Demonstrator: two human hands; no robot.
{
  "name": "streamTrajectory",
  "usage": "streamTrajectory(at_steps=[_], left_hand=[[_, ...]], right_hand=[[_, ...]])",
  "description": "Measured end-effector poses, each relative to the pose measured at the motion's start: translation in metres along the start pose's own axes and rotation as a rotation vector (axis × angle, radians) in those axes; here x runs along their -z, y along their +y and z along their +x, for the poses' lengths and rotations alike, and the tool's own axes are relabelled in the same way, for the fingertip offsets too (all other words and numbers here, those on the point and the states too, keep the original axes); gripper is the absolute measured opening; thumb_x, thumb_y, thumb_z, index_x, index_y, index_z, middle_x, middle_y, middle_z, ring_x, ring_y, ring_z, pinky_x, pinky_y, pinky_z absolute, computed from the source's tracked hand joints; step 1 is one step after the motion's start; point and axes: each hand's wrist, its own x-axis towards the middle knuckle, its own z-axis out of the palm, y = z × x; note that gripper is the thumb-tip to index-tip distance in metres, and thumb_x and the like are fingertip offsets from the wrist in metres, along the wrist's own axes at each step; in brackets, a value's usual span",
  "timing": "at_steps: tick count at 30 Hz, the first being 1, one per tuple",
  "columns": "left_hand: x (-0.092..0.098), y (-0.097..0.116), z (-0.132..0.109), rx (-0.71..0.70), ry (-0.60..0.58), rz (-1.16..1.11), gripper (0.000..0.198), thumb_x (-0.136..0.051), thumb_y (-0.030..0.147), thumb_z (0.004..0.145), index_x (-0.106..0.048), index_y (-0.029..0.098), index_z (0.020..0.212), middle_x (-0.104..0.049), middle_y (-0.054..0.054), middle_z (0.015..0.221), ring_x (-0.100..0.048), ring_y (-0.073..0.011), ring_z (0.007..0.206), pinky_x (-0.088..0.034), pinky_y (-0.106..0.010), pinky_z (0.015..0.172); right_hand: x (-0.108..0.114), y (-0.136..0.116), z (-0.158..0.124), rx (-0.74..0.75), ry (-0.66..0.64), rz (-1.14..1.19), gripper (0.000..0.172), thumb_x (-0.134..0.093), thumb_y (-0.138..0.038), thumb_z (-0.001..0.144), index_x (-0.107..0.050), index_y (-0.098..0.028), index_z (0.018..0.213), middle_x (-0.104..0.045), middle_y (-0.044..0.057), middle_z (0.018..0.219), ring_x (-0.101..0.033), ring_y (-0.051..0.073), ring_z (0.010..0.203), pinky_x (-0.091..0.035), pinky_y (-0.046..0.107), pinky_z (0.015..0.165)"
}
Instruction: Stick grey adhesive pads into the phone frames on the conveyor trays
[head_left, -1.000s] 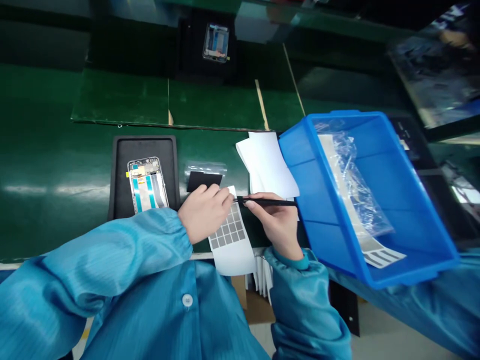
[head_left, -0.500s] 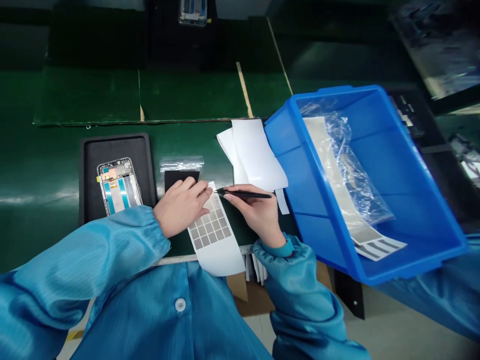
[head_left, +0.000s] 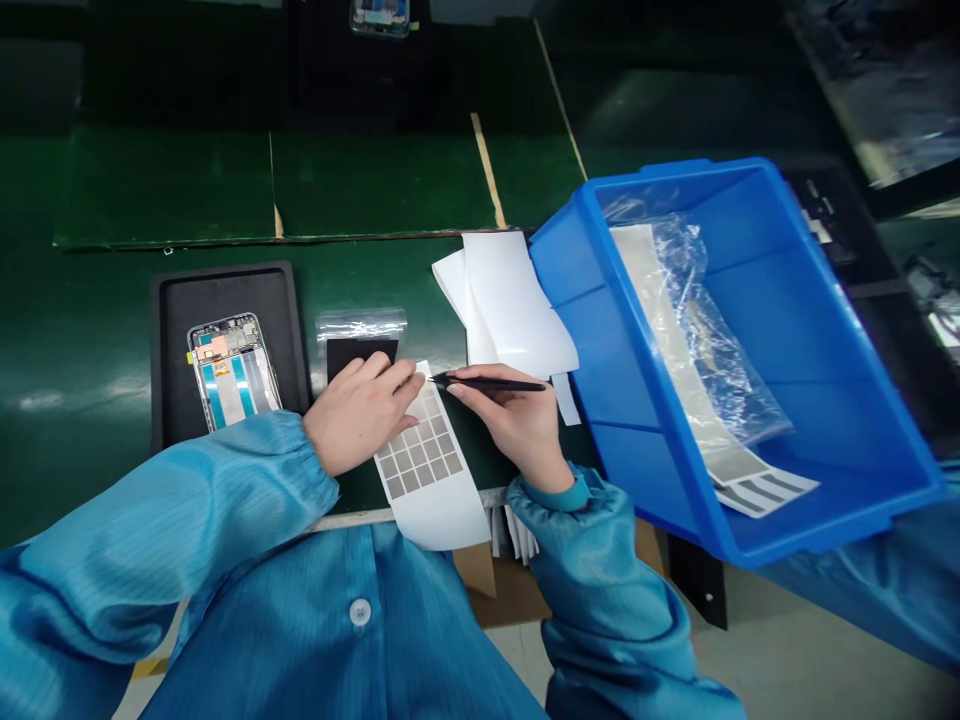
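My right hand point(head_left: 521, 420) is closed around black tweezers point(head_left: 495, 383). Their tips point left and meet the upper part of a white sticker sheet point(head_left: 442, 515) with rows of grey squares. Across the sheet's upper left lies my left hand point(head_left: 364, 415), fingers extended and spread, pressing on it. The sheet's lower end hangs over the table edge. Just behind my left hand is a black sheet in a clear zip bag point(head_left: 361, 345), partly covered by the fingers. An opened phone point(head_left: 232, 370) lies in a black tray point(head_left: 291, 330) on the left, its lower end hidden by my sleeve.
To the right, a tilted blue bin point(head_left: 637, 450) holds a plastic bag point(head_left: 724, 350) and sticker strips point(head_left: 761, 490). White sheets point(head_left: 517, 310) lie beside it. A second phone point(head_left: 380, 15) is at the far back. Another person's blue sleeve point(head_left: 877, 590) shows behind the bin.
The view has shifted slightly. Both hands, the sticker sheet and the tweezers keep nearly the same positions relative to each other.
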Motion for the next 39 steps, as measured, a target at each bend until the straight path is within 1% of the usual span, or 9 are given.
streamTrajectory(at_steps=[12,18,24,27,30,32,35,37,39], left_hand=[[0.001,0.001,0.000,0.002,-0.002,-0.001,0.045,-0.056,0.041,0.097,-0.053,0.013,0.133,-0.060,-0.011,0.125,-0.052,-0.0255,0.103,-0.038,-0.038,0.080],[-0.003,0.000,0.000,0.011,0.025,-0.018,0.045,-0.058,0.040,0.097,-0.053,0.012,0.132,-0.059,-0.012,0.128,-0.053,-0.0255,0.106,-0.038,-0.037,0.082],[-0.005,-0.001,0.000,0.028,0.041,-0.058,0.047,-0.062,0.038,0.094,-0.053,0.012,0.132,-0.059,-0.013,0.130,-0.055,-0.0266,0.110,-0.043,-0.037,0.086],[0.000,-0.004,-0.002,0.020,0.039,-0.165,0.049,-0.063,0.038,0.093,-0.053,0.012,0.133,-0.060,-0.014,0.132,-0.056,-0.0264,0.112,-0.046,-0.038,0.090],[0.011,-0.008,-0.007,0.042,0.098,-0.374,0.044,-0.061,0.040,0.094,-0.057,0.014,0.129,-0.065,-0.012,0.127,-0.060,-0.0238,0.110,-0.049,-0.037,0.093],[0.020,-0.011,-0.012,0.082,0.166,-0.508,0.035,-0.059,0.039,0.096,-0.062,0.016,0.121,-0.069,-0.008,0.118,-0.062,-0.0219,0.103,-0.051,-0.036,0.089],[0.032,-0.014,-0.023,0.126,0.242,-0.648,0.016,-0.057,0.029,0.096,-0.068,0.019,0.103,-0.072,-0.004,0.101,-0.063,-0.0188,0.092,-0.052,-0.033,0.082],[0.037,-0.017,-0.031,0.153,0.277,-0.691,0.013,-0.057,0.022,0.095,-0.069,0.019,0.093,-0.073,-0.002,0.094,-0.063,-0.0174,0.087,-0.051,-0.031,0.078],[0.040,-0.021,-0.041,0.192,0.301,-0.710,0.013,-0.057,0.019,0.094,-0.069,0.019,0.089,-0.073,-0.001,0.090,-0.062,-0.0167,0.084,-0.050,-0.031,0.076]], right_hand=[[-0.002,-0.003,0.000,-0.007,0.032,-0.033,0.013,-0.081,-0.032,0.077,-0.077,-0.022,0.086,-0.079,0.004,0.089,-0.075,0.022,0.083,-0.064,0.040,0.085],[0.002,-0.001,-0.002,0.008,0.063,-0.039,0.013,-0.082,-0.030,0.077,-0.077,-0.022,0.086,-0.079,0.005,0.088,-0.075,0.023,0.084,-0.063,0.038,0.082],[0.008,-0.003,-0.005,0.029,0.102,-0.031,0.014,-0.083,-0.030,0.076,-0.077,-0.023,0.087,-0.079,0.005,0.088,-0.075,0.023,0.083,-0.063,0.039,0.080],[0.011,-0.011,-0.007,0.044,0.143,-0.025,0.016,-0.084,-0.031,0.074,-0.077,-0.023,0.086,-0.078,0.004,0.088,-0.075,0.024,0.082,-0.064,0.040,0.079],[0.010,-0.022,-0.009,0.056,0.138,0.005,0.017,-0.085,-0.031,0.073,-0.077,-0.024,0.086,-0.078,0.004,0.087,-0.076,0.024,0.082,-0.064,0.039,0.079],[0.005,-0.030,-0.011,0.054,0.110,0.041,0.018,-0.086,-0.031,0.073,-0.077,-0.024,0.086,-0.078,0.004,0.087,-0.076,0.024,0.081,-0.065,0.040,0.078],[-0.005,-0.041,-0.013,0.056,0.060,0.095,0.017,-0.086,-0.031,0.072,-0.077,-0.024,0.085,-0.078,0.004,0.086,-0.076,0.024,0.080,-0.065,0.039,0.076],[-0.013,-0.046,-0.013,0.070,0.025,0.112,0.017,-0.087,-0.029,0.072,-0.077,-0.025,0.085,-0.079,0.004,0.086,-0.076,0.024,0.080,-0.065,0.038,0.076],[-0.021,-0.051,-0.013,0.081,-0.002,0.132,0.018,-0.087,-0.028,0.073,-0.077,-0.025,0.087,-0.079,0.003,0.087,-0.076,0.023,0.081,-0.065,0.038,0.077]])
